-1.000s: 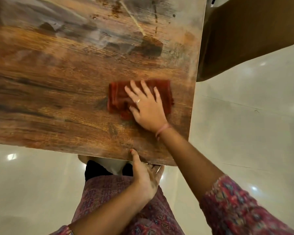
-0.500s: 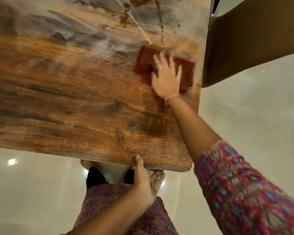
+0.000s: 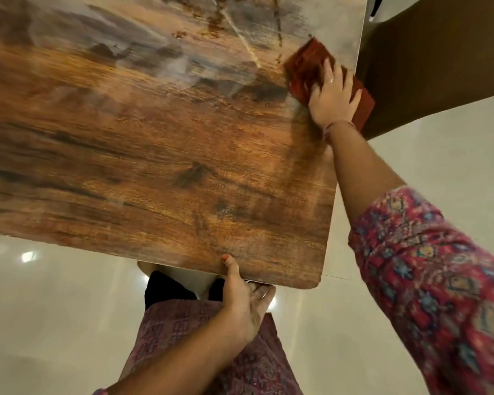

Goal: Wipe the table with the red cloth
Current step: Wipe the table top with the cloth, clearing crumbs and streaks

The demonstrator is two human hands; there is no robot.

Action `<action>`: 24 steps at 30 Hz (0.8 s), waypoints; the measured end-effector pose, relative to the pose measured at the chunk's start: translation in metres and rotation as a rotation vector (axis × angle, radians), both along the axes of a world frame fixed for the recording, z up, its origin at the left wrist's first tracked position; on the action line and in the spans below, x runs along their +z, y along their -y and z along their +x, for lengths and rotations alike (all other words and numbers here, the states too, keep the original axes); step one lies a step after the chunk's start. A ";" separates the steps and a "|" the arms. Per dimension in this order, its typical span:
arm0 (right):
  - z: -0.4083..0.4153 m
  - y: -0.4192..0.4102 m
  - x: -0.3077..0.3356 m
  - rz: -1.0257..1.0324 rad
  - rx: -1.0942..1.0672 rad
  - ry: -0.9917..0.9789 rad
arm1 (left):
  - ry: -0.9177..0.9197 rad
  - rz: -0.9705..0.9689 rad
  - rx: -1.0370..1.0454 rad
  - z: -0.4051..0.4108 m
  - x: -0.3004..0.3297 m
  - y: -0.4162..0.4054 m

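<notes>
Wood-grain laminate covers the tabletop (image 3: 154,166), brown and orange with dark streaks, its near corner rounded and its surface glossy enough to throw back pale light along the far part. The red cloth (image 3: 305,64) lies folded into a thick rectangle at the tabletop's far right edge, one corner overhanging that edge; it looks like soft, napped towelling. The right hand (image 3: 332,95) presses flat on the cloth with fingers straight and spread, a ring on one finger and a thread band at the wrist, so this grip is a flat press, not a clench. The left hand (image 3: 247,300) holds the tabletop's near edge, thumb on top and fingers curled beneath, steadying it.

Judging by the cloth's place, wiping is under way along the right side. No crumbs or wet trails show, so I cannot tell which parts are finished; the wide stretch left of the cloth probably wants passes yet. Beyond the tabletop's right edge stands a plain brown panel (image 3: 439,58), above pale shiny floor (image 3: 439,155).
</notes>
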State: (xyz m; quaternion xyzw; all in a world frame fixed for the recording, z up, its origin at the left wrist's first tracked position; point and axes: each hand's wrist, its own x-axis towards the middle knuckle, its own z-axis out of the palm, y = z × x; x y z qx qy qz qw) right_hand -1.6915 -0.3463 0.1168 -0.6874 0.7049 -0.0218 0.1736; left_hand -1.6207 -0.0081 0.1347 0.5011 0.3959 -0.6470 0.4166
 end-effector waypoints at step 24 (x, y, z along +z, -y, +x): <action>0.163 -0.091 0.000 0.027 -0.089 0.028 | -0.020 0.009 -0.082 0.121 0.011 -0.021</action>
